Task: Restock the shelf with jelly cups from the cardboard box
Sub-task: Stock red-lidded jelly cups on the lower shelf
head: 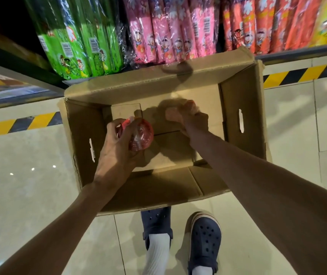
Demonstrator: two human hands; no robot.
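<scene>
left hand (119,147) gripping red jelly cup (141,135), right hand (186,116) clutching another, inside cardboard box (242,108)

Box floor: bare cardboard lies between the left fingers (127,126) and the right fingers (180,114).
Box walls: the cardboard box (244,116) walls stand outside both sets of fingers.
Far flap: rises beyond the fingertips.
Shelf: green packs (75,46) and pink packs (164,36) seemingly fill the shelf front beyond it.
</scene>
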